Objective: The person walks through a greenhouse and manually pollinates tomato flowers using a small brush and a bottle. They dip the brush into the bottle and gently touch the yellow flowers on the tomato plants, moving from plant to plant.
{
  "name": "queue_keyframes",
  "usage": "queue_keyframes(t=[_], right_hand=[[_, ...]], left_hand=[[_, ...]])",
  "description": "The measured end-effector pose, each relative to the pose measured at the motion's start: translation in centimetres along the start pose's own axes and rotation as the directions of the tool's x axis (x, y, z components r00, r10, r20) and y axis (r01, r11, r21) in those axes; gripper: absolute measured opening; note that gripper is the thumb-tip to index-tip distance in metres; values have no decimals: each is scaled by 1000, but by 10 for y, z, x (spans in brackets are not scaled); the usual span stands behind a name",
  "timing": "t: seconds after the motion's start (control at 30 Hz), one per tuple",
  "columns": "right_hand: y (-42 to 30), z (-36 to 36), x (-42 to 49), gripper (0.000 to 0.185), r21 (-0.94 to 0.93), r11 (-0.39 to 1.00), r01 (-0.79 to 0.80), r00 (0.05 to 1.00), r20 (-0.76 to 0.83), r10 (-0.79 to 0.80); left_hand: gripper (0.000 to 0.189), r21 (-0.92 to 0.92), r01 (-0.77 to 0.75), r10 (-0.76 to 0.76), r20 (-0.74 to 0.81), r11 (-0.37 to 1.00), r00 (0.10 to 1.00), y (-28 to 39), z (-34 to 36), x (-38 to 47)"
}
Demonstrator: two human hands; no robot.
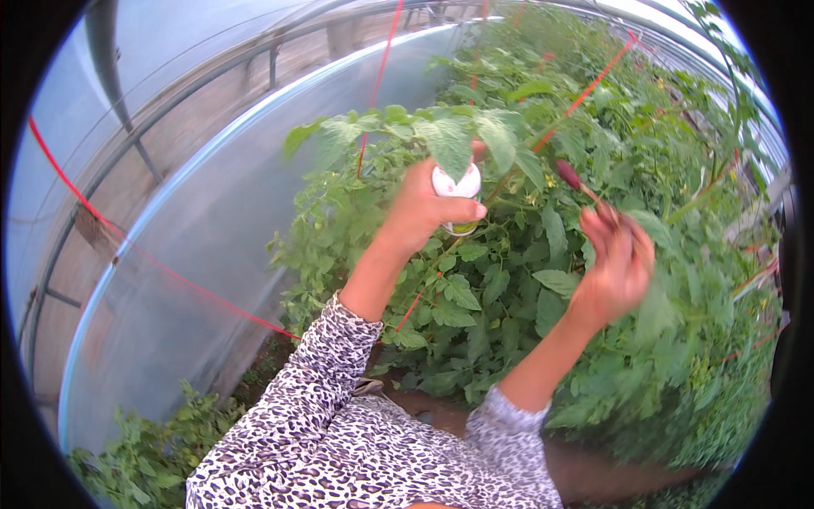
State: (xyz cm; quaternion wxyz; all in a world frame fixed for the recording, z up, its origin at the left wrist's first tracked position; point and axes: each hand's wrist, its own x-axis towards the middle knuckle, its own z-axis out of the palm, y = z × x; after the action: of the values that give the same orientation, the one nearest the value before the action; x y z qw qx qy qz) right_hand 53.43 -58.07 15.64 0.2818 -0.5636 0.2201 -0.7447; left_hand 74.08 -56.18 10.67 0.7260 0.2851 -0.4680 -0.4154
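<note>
My left hand [416, 207] is wrapped around a small white container [459, 184] with a green patch low on its side. A drooping tomato leaf [450, 143] covers the container's top, so its mouth is hidden. To the right, my right hand [613, 261] pinches the thin stick of a brush or swab with a dark red tip [568, 174]. That tip points up and left, close to tomato leaves and small yellow flowers [550, 180]. Motion blurs the right hand slightly.
Dense tomato plants [496, 280] fill the middle and right. Red strings [588, 89] run up among them, and another red string [191, 280] crosses the left side. A clear plastic sheet [210, 235] and metal greenhouse pipes [184, 95] stand at left. Bare soil [604, 471] shows below.
</note>
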Motion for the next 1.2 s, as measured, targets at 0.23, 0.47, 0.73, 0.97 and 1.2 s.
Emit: queue_keyframes(t=[0.23, 0.47, 0.73, 0.97, 1.2], right_hand=[[76, 0, -89, 16, 407, 871, -275, 916, -164, 366], [144, 7, -77, 17, 847, 451, -280, 816, -37, 577], [175, -7, -73, 13, 963, 89, -254, 727, 129, 675], [160, -34, -104, 18, 892, -81, -445, 657, 386, 647], [130, -39, -138, 17, 821, -112, -560, 562, 476, 676]], left_hand=[[68, -10, 11, -11, 16, 1000, 1000, 3, -1, 0], [63, -5, 47, -47, 46, 999, 998, 4, -2, 2], [40, -47, 30, -31, -19, 998, 999, -8, -5, 6], [60, 70, 118, -120, 25, 991, 992, -9, -8, 2], [55, 452, -78, 219, -268, 888, 938, -13, -46, -34]])
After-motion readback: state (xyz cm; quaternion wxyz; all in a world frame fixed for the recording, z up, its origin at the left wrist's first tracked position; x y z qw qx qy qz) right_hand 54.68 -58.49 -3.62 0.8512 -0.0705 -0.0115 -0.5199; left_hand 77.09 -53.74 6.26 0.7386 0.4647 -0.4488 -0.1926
